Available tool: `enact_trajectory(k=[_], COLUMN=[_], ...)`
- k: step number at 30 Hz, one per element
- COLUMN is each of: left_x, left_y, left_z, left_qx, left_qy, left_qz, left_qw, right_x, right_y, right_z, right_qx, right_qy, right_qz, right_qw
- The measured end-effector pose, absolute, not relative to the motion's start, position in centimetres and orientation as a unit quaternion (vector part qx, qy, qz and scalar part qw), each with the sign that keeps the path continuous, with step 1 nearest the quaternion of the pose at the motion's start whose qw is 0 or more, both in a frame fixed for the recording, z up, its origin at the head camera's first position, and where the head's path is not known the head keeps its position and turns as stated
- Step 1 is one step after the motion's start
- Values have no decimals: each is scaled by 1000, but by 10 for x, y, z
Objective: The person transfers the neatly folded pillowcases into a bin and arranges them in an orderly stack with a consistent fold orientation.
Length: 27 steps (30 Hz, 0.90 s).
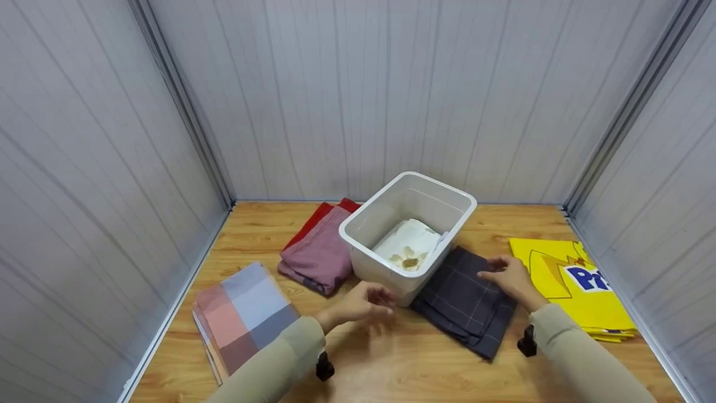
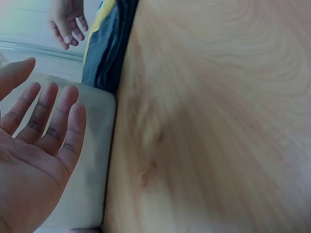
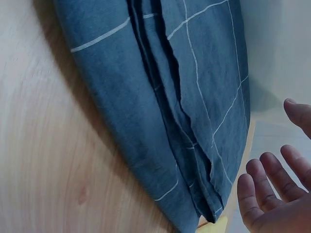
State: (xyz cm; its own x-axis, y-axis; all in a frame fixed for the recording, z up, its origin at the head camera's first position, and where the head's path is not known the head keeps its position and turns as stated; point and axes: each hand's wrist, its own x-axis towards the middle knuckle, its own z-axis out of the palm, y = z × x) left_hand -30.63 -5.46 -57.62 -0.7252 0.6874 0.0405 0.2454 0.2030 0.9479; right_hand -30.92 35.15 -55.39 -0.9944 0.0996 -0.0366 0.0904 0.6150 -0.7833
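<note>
A white plastic bin [image 1: 363,266] stands near the back, with a folded white cloth [image 1: 405,238] bearing a tan print at its bottom. My left hand [image 1: 363,304] hovers in front of the bin, fingers loosely bent, holding nothing. In the left wrist view its palm [image 2: 29,165] shows bare beside the bin's wall. Right of the bin lies a folded dark checked cloth [image 1: 467,302], its near edges layered. Above that cloth's right side is my right hand [image 1: 512,278], its fingers relaxed and apart from the fabric in the right wrist view.
Left of the bin a folded mauve cloth [image 1: 319,257] lies over a red cloth [image 1: 307,224]. A folded pastel checked cloth [image 1: 240,313] sits at the left. At the right is a folded yellow printed cloth [image 1: 559,280]. Panel walls [image 1: 358,101] enclose the wooden table [image 1: 391,364].
</note>
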Motion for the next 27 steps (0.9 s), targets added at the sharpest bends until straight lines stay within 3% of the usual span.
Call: enact_trajectory(k=[10, 27], left_x=[-293, -274], left_y=[-30, 9], left_z=[-586, -602], left_qx=[286, 280], left_qy=[713, 757], left_qz=[583, 554], left_qw=[265, 207], right_x=[-310, -317], right_y=[357, 361], right_z=[-555, -559], right_qx=[-46, -14], right_qy=[-899, -905], right_qz=[436, 424], right_qw=[-15, -38])
